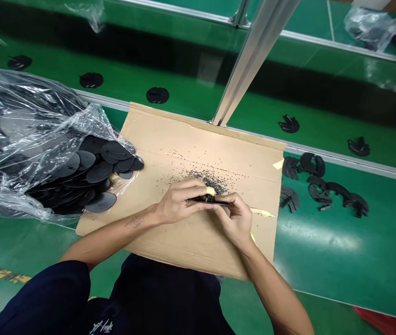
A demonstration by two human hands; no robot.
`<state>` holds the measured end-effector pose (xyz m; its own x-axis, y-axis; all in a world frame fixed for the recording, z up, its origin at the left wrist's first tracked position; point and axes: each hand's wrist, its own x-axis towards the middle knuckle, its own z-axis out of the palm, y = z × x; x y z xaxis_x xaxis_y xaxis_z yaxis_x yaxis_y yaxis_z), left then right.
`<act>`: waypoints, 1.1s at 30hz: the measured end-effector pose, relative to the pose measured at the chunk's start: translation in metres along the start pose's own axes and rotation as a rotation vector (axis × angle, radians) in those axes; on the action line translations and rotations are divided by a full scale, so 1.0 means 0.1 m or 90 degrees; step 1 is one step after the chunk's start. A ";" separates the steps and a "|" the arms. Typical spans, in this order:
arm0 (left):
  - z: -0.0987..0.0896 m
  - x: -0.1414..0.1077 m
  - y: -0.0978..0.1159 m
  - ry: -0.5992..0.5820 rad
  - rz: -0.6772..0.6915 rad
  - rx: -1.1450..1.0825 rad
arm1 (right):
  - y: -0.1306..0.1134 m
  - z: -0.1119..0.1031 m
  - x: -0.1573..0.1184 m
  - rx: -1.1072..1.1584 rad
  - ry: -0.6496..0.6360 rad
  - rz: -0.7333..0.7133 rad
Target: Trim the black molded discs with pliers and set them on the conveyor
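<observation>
Between both hands, a thin black plastic disc is held nearly edge-on above a cardboard sheet. My left hand grips its left side, and a pale yellow covering shows at one fingertip. On the right side, my right hand pinches the disc between thumb and fingers. A small dark part sits on top of the disc, too small to make out. Just beyond the hands, many tiny black pieces lie scattered on the cardboard.
To the left, a clear plastic bag spills black oval discs. Curved black parts lie on the green table at right. A metal post rises behind the cardboard. Black assemblies rest spaced along the green strip beyond.
</observation>
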<state>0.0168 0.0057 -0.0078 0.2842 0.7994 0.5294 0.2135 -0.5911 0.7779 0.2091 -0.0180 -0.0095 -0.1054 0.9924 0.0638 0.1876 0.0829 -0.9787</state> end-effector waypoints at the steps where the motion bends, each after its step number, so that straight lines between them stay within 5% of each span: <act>1: -0.01 0.00 0.01 -0.002 0.007 -0.011 | 0.00 0.00 -0.01 -0.002 0.001 -0.012; 14: -0.01 0.03 0.08 -0.021 0.081 -0.010 | 0.05 0.04 -0.09 -0.104 0.009 -0.195; 33: 0.00 0.02 0.02 -0.058 0.102 -0.043 | -0.01 -0.02 -0.06 -0.111 -0.050 -0.226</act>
<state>0.0174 0.0062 -0.0048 0.3938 0.6810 0.6173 0.0959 -0.6984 0.7093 0.2111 -0.0241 -0.0087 -0.2666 0.8901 0.3697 0.2886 0.4397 -0.8505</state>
